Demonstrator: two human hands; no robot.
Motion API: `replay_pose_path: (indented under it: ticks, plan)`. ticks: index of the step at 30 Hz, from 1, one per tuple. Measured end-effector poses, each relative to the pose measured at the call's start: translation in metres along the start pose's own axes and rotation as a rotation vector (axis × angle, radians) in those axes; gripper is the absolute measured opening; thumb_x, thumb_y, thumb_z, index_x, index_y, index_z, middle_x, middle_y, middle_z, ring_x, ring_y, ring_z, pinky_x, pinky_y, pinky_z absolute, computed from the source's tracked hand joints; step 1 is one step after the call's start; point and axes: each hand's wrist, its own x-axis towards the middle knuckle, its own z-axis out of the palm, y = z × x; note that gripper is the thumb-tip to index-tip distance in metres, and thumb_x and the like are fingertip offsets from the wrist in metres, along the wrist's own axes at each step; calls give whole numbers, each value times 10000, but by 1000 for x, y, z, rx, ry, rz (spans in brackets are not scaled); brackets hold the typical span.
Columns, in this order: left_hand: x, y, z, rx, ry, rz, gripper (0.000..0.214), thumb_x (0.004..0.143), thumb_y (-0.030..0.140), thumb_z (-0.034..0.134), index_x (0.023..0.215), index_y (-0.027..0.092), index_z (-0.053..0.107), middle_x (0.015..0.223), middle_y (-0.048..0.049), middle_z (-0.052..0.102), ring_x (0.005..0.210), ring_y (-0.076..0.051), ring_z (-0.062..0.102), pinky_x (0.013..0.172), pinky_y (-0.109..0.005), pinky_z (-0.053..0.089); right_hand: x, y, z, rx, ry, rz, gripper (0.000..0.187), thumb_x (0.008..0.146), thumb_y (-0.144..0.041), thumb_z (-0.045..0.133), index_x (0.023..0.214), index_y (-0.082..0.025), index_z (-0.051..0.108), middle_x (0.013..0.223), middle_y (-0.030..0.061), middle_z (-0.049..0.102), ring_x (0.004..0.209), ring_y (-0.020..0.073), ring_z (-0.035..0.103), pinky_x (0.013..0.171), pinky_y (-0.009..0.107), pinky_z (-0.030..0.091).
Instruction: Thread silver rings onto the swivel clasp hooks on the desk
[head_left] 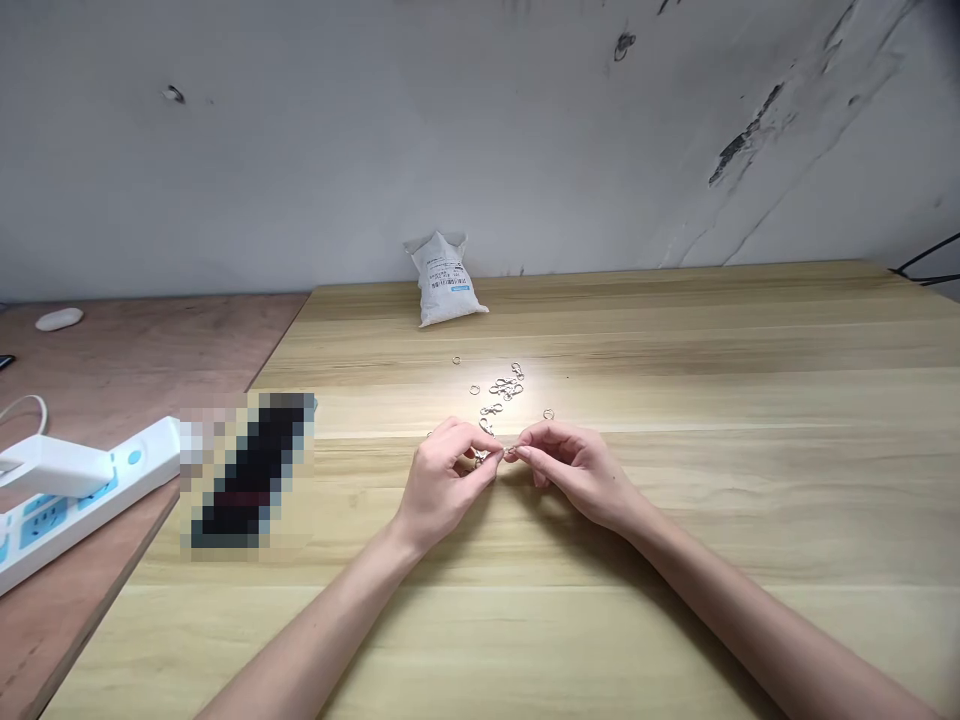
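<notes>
My left hand (448, 470) and my right hand (571, 466) meet at the middle of a light wooden table (675, 560), fingertips pinched together on a tiny metal piece (507, 452) between them. It looks like a small ring or clasp; which one I cannot make out. Just beyond the hands lies a little heap of silvery clasps (507, 385), with a few loose metal rings (548, 414) scattered around it.
A small white bag (444, 280) with a label stands at the table's far edge against the wall. At the left, a white and blue power strip (75, 495) lies across a reddish board (142, 345), beside a blurred dark object (251, 470). A white oval thing (58, 319) lies far left.
</notes>
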Motion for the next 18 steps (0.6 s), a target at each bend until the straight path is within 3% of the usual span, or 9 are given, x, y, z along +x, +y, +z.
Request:
replay_pose_path:
  ticks: [8, 18]
  plan:
    - [-1, -1, 2, 81, -18, 111, 74, 871, 149, 609, 852, 192, 667, 811, -29, 709, 792, -169, 583, 696, -306, 479, -2, 2, 1, -113, -1, -47, 208, 898, -390, 605, 878, -189, 654, 808, 42, 690, 571, 112, 557, 529, 257, 474]
    - [-1, 0, 0, 104, -30, 71, 96, 869, 141, 597, 855, 201, 671, 801, -28, 693, 796, -173, 575, 694, -298, 479, -2, 2, -1, -151, 3, -32, 222, 901, -403, 598, 893, -188, 652, 812, 45, 693, 589, 122, 587, 543, 264, 499]
